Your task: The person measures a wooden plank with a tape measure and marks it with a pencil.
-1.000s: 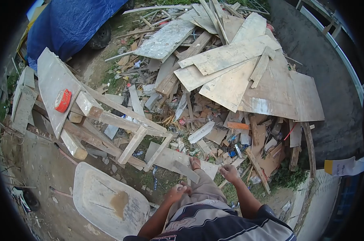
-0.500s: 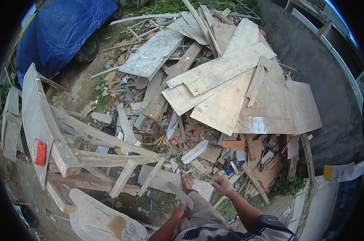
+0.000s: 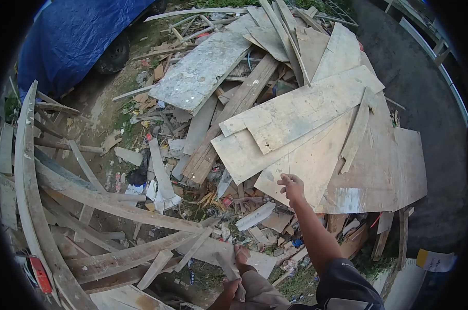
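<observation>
Low in the head view, my left hand [image 3: 230, 288] is closed around the lower end of a short grey piece of wood [image 3: 226, 266]. This piece slants up beside my bare foot [image 3: 242, 254]. My right hand [image 3: 292, 189] reaches forward, fingers curled together, in front of the pale plywood sheets [image 3: 316, 160]. A thin line rises above its fingertips; whether the fingers hold something is too small to tell. Under my foot lies a flat pale board [image 3: 213, 251].
Timber beams [image 3: 120, 200] stand criss-crossed at left, with a red tool-like object [image 3: 40, 274] near them. Ahead rises a heap of boards [image 3: 205, 64] and scraps. A blue tarp [image 3: 73, 39] covers a wheeled vehicle at upper left. A grey wall [image 3: 446, 170] borders the right.
My right hand has moved up and forward, from near my knee to in front of the plywood. My left hand keeps the short wood piece, now lower in view. The camera view has shifted.
</observation>
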A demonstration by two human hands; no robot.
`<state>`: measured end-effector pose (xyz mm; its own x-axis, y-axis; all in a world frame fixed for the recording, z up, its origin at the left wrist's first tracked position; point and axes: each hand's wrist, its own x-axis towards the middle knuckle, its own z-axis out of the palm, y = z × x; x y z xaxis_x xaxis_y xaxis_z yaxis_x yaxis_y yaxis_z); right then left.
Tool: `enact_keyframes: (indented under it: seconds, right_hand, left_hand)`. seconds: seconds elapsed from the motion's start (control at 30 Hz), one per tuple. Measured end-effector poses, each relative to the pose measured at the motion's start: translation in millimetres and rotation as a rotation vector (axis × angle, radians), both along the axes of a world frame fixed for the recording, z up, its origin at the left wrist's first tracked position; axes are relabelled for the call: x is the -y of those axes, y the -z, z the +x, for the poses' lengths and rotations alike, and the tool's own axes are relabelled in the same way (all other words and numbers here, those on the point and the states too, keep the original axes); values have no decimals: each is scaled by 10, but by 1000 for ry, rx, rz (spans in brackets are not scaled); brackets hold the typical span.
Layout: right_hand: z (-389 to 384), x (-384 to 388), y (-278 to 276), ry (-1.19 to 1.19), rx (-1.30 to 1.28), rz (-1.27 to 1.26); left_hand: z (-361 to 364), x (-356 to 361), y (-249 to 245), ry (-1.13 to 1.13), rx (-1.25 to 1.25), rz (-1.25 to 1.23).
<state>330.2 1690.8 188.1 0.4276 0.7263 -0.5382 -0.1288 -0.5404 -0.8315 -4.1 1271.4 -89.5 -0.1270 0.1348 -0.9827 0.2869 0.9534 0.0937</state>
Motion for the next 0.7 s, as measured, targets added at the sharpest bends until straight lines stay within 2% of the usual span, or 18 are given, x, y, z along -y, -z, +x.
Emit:
enact_keyframes:
  seconds: [0.07, 0.1, 0.17, 0.2, 0.27, 0.33, 0.4, 0.43, 0.5, 0.53, 0.6, 0.7]
  right_hand:
    - [55, -575, 48, 40, -40, 6]
    - [47, -823, 66, 136, -90, 7]
    - [41, -1189, 241, 275, -180, -22]
    - [29, -1408, 349, 297, -225, -47]
    - [-138, -1602, 256, 407, -245, -73]
    - [-56, -1792, 588, 355, -286, -134]
    - [-153, -1882, 532, 307, -360, -99]
    - [-115, -1941, 566, 301, -373, -85]
    - [-60, -2042, 630, 276, -372, -28]
    - [-45, -2023, 634, 284, -370, 16]
    - [-1, -1892, 583, 292, -351, 55]
    - [-70, -1338, 206, 362, -299, 108]
  left_hand:
    - [-241, -234, -224, 15, 30, -20]
    - [-402, -303, -351, 41, 70, -42]
    - [-740, -374, -618, -619, 460, -250]
    - [-842, -509, -690, -688, 459, -210]
    - [-1111, -768, -902, -747, 436, -169]
    - [-1363, -844, -1127, -813, 421, -134]
    - [-1573, -792, -1247, -806, 417, -130]
    - [-1662, -783, -1252, -839, 426, -103]
    - [-1797, -763, -1057, -841, 783, -122]
    - [-1785, -772, -1024, -850, 794, -112]
    - [-1772, -777, -977, -1088, 641, -216]
    - [-1820, -662, -867, -1119, 646, -170]
